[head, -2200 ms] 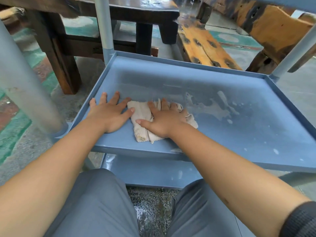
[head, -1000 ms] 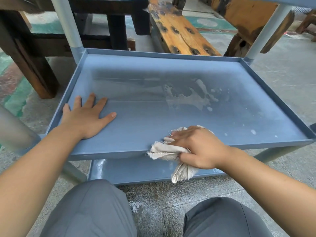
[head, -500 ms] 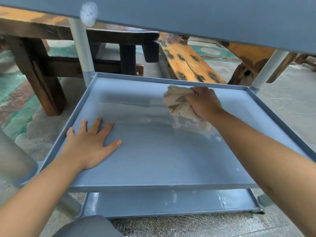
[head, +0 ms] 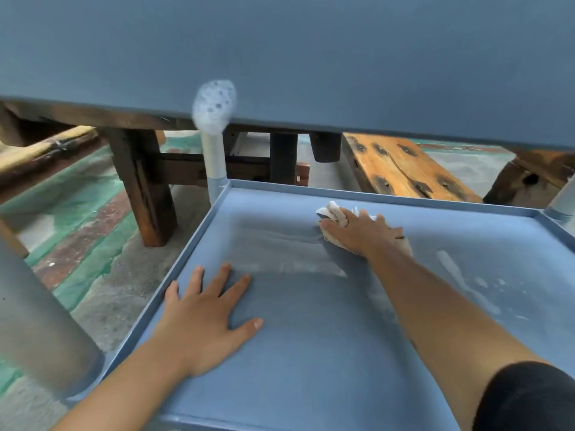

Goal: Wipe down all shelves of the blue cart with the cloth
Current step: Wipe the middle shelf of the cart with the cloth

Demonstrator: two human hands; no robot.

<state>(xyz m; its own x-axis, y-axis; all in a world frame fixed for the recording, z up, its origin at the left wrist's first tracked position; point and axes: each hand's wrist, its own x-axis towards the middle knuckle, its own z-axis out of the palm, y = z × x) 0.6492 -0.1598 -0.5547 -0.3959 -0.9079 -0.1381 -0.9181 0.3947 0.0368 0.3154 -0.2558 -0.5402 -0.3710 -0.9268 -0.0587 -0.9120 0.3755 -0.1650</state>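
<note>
The blue cart's middle shelf (head: 311, 353) fills the lower view, dusty with pale smears at the right. My right hand (head: 362, 231) presses a crumpled off-white cloth (head: 334, 213) flat against the shelf near its far rim. The cloth pokes out past my fingers and beside my wrist. Flat on the shelf by the left rim lies my left hand (head: 205, 315), fingers spread, holding nothing. The upper shelf's underside (head: 311, 57) hangs across the top of the view. A blob of foam (head: 213, 105) clings to its edge.
Grey cart posts stand at the far left corner (head: 214, 163) and close at the near left (head: 37, 321). Dark wooden table legs (head: 143, 188) and an orange wooden bench (head: 401, 172) stand behind the cart on a concrete floor with green paint patches.
My right hand carried the cloth from the shelf's near edge to the far side and now presses it flatter, slightly left. My head has dropped lower under the upper shelf. The left hand stayed put.
</note>
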